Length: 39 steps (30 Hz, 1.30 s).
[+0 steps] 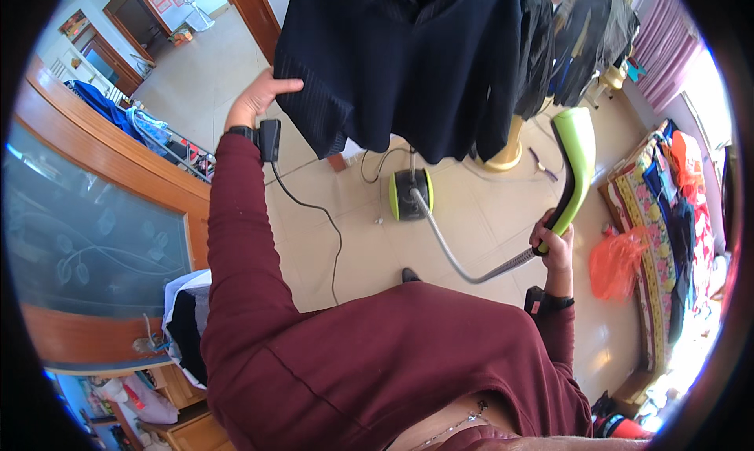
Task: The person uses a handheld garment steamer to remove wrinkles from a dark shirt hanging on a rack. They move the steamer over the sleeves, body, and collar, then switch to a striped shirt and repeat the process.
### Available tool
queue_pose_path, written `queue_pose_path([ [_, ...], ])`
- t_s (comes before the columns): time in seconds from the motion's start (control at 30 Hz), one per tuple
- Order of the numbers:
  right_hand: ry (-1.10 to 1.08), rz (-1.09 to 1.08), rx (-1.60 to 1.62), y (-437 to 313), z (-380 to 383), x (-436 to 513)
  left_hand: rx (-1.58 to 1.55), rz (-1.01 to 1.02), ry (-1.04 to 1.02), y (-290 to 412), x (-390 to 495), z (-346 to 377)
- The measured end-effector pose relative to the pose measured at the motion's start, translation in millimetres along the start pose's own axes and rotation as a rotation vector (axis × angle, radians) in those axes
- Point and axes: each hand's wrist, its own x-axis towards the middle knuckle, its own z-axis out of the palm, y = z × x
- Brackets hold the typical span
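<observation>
A dark navy collared shirt with fine stripes hangs in front of me at the top of the view. At its left edge, my left hand grips the sleeve, thumb in front and the fingers hidden behind the cloth. My right hand is wrapped around the handle of a green and black garment steamer head, which points upward, apart from the shirt. A grey ribbed hose runs from that handle to the steamer's base unit on the floor below the shirt.
More dark clothes hang at the right behind the shirt, above a yellow stand. A bench with a floral cover and a red plastic bag is on the right. A glass-panelled wooden door stands left. A black cable trails from my left wrist.
</observation>
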Motion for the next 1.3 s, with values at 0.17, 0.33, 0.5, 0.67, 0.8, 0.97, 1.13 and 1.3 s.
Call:
queue_pose_path([
  [0.17, -0.043, 0.13, -0.006, 22.5, 37.3, -59.2, 0.256, -0.141, 0.113, -63.6, -92.2, 25.1],
  [0.33, -0.089, 0.241, -0.038, 41.7, 72.4, -108.5, 0.108, -0.201, 0.094, -109.3, -188.4, 40.3],
  [0.5, -0.151, 0.323, 0.002, 46.4, 114.5, -139.7, -0.03, -0.154, 0.197, -145.5, -262.7, 38.6],
  [0.67, -0.331, 0.398, 0.064, 55.3, 179.0, -145.5, 0.059, -0.067, 0.42, -160.3, -310.2, 30.8],
  [0.8, -0.522, 0.472, 0.07, 68.8, 252.5, -143.1, 0.325, 0.113, 0.601, -150.5, -327.4, 32.2],
  [0.97, -0.64, 0.483, 0.084, 70.1, 346.7, -118.9, 0.594, 0.305, 0.774, -128.5, -338.3, 42.1],
  [1.13, -0.383, 0.21, 0.185, 24.4, 409.9, -41.8, 0.396, 0.168, 0.571, -116.5, -351.1, 23.5],
  [1.3, -0.232, 0.267, 0.192, 7.3, 436.8, -24.7, 0.182, -0.235, 0.176, -135.0, -366.4, -22.0],
])
